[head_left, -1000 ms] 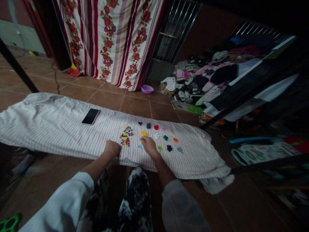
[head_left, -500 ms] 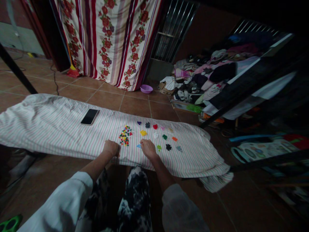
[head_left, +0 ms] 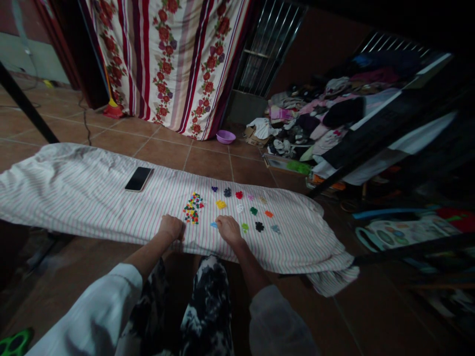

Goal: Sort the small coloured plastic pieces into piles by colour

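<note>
A mixed pile of small coloured beads lies on the striped cloth. My left hand rests closed on the cloth at the pile's near left; what its curled fingers hold, if anything, is hidden. Closed as well, my right hand sits beside a light blue cluster, covering part of that spot. Its fingertips are too small to show what is in them. Sorted by colour, several clusters spread to the right: yellow, white, dark green, lime green, black, orange and red.
A phone lies on the cloth at the left. Beyond the cloth stand a purple basin and a broom before a floral curtain. Heaped clothes fill the back right. Dark metal bars flank the cloth.
Almost nothing differs. The view has shifted slightly, and my right hand has lowered a touch beside the light blue cluster. My left hand stays in place.
</note>
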`<action>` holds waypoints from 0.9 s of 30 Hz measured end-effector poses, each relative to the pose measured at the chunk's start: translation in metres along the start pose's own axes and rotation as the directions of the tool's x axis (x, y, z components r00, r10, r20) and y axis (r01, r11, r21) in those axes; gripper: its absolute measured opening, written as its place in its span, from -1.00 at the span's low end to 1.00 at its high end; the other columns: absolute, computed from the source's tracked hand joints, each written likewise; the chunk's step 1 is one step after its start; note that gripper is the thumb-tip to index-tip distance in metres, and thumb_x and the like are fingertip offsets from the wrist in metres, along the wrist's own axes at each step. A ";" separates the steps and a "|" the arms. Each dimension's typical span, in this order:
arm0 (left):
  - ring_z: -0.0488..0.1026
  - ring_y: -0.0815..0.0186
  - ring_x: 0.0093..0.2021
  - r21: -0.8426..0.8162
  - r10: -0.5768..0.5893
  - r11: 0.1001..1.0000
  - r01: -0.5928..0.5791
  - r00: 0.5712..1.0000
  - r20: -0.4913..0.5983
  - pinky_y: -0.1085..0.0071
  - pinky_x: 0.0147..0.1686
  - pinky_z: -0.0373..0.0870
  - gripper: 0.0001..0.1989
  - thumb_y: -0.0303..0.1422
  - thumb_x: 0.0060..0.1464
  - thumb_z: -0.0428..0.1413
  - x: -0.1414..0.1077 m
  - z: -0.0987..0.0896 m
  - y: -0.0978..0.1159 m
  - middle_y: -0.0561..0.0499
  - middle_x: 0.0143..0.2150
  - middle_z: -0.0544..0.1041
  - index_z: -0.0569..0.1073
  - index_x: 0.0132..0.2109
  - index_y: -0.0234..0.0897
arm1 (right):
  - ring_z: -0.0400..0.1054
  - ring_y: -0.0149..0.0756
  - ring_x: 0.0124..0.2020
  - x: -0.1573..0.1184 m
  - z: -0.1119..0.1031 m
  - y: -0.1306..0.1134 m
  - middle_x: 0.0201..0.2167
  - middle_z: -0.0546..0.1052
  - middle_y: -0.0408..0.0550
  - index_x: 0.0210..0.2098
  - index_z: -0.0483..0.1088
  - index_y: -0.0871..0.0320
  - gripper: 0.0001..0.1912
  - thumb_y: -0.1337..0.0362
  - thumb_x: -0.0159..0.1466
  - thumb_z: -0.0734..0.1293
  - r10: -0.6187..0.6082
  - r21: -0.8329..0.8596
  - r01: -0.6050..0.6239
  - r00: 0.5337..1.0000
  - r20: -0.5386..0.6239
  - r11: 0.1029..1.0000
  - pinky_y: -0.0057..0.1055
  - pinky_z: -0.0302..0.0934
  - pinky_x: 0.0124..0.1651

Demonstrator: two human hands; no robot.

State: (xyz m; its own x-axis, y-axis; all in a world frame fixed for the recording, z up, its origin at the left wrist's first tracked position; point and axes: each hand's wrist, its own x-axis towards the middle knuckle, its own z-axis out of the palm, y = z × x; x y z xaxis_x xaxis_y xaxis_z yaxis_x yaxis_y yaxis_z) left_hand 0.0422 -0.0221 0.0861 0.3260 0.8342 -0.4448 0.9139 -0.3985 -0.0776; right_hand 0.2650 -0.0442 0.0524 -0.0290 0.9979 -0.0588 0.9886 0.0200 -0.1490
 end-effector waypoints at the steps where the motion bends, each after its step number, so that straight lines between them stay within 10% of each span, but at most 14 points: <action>1: 0.49 0.00 0.01 -0.001 0.000 1.000 0.000 1.000 -0.001 0.17 -0.03 0.35 -0.61 -0.10 -0.06 0.25 0.000 0.000 0.000 -0.27 -0.07 0.59 0.58 -0.12 -0.23 | 0.37 -0.25 -0.17 0.000 0.000 0.000 -0.25 0.58 -0.02 -0.26 0.50 0.12 -0.73 0.38 0.34 0.16 0.002 -0.006 -0.002 1.000 -0.002 1.000 -0.39 0.09 -0.11; 27: 0.48 -0.04 0.00 0.003 0.021 1.000 -0.021 1.000 0.012 0.09 0.00 0.31 -0.59 -0.11 -0.04 0.24 0.004 0.000 0.001 -0.33 -0.08 0.57 0.58 -0.12 -0.30 | 0.31 -0.26 -0.05 0.089 0.010 -0.043 -0.10 0.53 0.02 -0.02 0.49 0.09 -0.65 0.33 0.37 0.12 -0.036 0.071 0.039 0.999 -0.031 0.997 -0.43 0.09 0.00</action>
State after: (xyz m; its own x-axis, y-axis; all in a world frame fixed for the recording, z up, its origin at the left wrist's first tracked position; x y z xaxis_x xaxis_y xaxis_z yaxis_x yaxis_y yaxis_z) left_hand 0.0446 -0.0191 0.0842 0.3418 0.8213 -0.4569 0.9064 -0.4166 -0.0707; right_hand 0.2182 0.0432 0.0440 -0.0603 0.9979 -0.0224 0.9738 0.0539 -0.2209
